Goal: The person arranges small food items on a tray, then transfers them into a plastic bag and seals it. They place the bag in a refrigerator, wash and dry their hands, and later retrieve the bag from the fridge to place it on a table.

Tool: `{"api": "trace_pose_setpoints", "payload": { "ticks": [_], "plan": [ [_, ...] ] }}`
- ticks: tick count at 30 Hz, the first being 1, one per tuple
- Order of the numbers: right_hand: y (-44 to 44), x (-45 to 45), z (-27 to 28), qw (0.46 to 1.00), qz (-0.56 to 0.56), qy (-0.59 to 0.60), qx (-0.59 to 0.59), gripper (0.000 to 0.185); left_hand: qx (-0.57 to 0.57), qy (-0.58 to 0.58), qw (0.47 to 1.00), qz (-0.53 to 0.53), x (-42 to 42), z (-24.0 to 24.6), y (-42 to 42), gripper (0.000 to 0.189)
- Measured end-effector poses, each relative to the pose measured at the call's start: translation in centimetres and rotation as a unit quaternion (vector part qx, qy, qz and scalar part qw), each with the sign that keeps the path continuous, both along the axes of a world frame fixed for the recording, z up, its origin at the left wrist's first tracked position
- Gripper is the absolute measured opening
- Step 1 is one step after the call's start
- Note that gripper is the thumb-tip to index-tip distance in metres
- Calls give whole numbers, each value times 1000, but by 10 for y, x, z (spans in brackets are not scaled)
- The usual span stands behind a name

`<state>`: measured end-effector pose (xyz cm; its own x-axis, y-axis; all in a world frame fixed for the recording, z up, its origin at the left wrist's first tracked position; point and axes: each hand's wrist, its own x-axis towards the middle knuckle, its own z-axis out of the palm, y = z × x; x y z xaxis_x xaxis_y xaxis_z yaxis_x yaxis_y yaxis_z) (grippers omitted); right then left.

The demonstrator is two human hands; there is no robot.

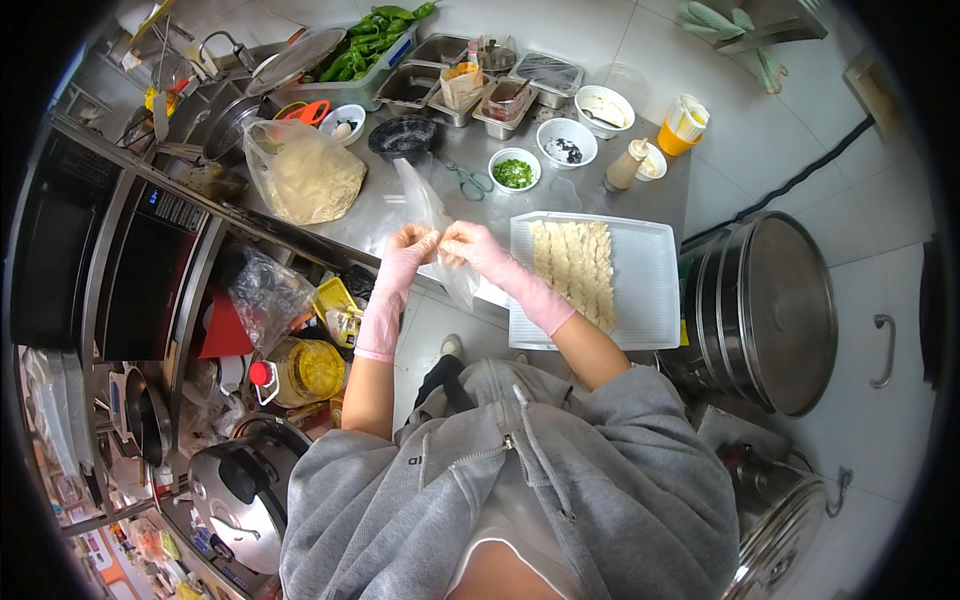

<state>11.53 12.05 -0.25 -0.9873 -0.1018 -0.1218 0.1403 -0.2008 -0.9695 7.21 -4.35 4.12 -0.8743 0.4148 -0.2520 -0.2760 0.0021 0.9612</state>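
A thin clear plastic bag [422, 196] hangs between my two gloved hands over the front edge of the steel table. Its left side is pinched by my left hand [409, 247], its right side by my right hand [471, 246]; both wear pink gloves. Right of them, a white plastic tray [645, 285] holds rows of pale dumplings [571, 262], partly behind my right forearm. Beyond the bag lie green-handled scissors [472, 184] and a bowl of chopped green onion [514, 172]. A tied-looking bag of pale food [304, 172] sits to the left.
Bowls, a squeeze bottle [626, 165] and steel containers [442, 51] stand at the back, beside a bin of green peppers [337, 91]. A metal rack [225, 210] runs along the left, with an oil jug [304, 373] below. A large steel drum [787, 315] stands right.
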Motion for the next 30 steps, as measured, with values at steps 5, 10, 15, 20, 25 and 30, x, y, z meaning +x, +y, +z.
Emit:
{"api": "trace_pose_setpoints", "payload": {
  "ticks": [5,10,15,20,25,30],
  "plan": [
    [4,2,14,992,-120,-45,-16,8,-17,24,999,-12,-6,-5,-3,14],
    [5,4,23,962,-227,21,151,8,-69,79,991,81,-3,-1,17,20],
    [1,-6,18,977,-212,12,11,5,-126,-5,990,-67,-4,6,22,29],
    [7,-9,15,980,-199,2,-7,7,-108,36,985,-132,-9,-5,16,16],
    [10,8,11,967,-138,-47,209,19,-50,17,996,-76,-10,-17,19,8],
    [6,15,12,928,-161,-44,334,19,-55,-17,995,-79,-6,-24,24,7]
  ]
}}
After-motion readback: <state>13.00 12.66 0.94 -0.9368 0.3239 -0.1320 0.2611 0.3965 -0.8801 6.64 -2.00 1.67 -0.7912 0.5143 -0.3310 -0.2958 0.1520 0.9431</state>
